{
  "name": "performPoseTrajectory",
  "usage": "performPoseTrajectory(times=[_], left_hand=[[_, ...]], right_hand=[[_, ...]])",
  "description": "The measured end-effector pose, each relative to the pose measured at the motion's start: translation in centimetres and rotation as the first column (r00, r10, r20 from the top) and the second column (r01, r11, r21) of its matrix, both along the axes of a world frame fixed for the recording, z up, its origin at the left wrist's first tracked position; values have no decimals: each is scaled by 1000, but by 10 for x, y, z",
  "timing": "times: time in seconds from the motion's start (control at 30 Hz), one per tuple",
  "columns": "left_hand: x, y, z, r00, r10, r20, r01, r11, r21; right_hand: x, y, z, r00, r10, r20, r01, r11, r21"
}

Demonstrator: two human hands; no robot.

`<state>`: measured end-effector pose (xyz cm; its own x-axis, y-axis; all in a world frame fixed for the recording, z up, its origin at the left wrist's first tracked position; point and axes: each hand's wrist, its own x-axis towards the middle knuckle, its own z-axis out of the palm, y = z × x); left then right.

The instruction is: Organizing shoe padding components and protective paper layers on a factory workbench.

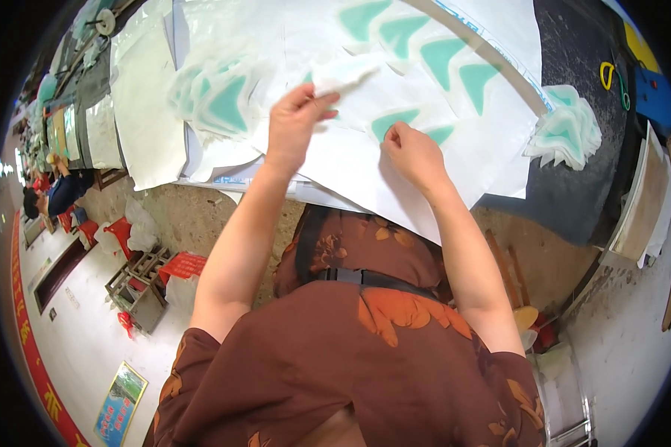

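Note:
Curved, pointed teal shapes with pale, film-like borders lie on white sheets (350,175) across the table. My left hand (294,127) is raised over the middle with its fingers bent around the lower end of a pale, tilted cut piece (344,73). That piece is seen nearly edge-on. To its right, my right hand (414,153) has thumb and fingertips pinched together on a teal-bordered piece (395,121) lying on the sheet. Whatever is between those fingertips is too small to make out.
Overlapping teal pieces (227,104) lie at the left, and a row of separate ones (441,61) runs along the far right. A stack of cut pieces (566,130) stands on the dark table end, near yellow-handled scissors (608,74). Another person (65,195) is far left.

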<state>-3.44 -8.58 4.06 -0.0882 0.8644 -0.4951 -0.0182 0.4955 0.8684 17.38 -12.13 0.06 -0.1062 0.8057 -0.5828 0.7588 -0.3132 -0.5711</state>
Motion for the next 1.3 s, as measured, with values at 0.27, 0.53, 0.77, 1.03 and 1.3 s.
performPoseTrajectory(times=[0.27, 0.53, 0.77, 1.03, 1.3], left_hand=[[2, -44, 0, 983, -164, 85, 155, 983, 101], [-6, -41, 13, 960, -113, 255, 155, 977, -148], [-12, -55, 0, 945, -192, 265, 208, 977, -34], [-29, -59, 11, 873, -50, 486, 74, 997, -31], [-58, -41, -12, 819, 378, 432, -273, 919, -285]], right_hand=[[3, 24, 44, 274, -805, -526, 133, 573, -809], [-23, 20, 23, 330, -772, -544, 301, 632, -714], [-37, 17, 15, 149, -865, -478, 311, 500, -808], [-63, 15, 13, 332, -768, -547, 390, 640, -662], [-73, 64, 3, 765, -34, -644, -43, 994, -103]])
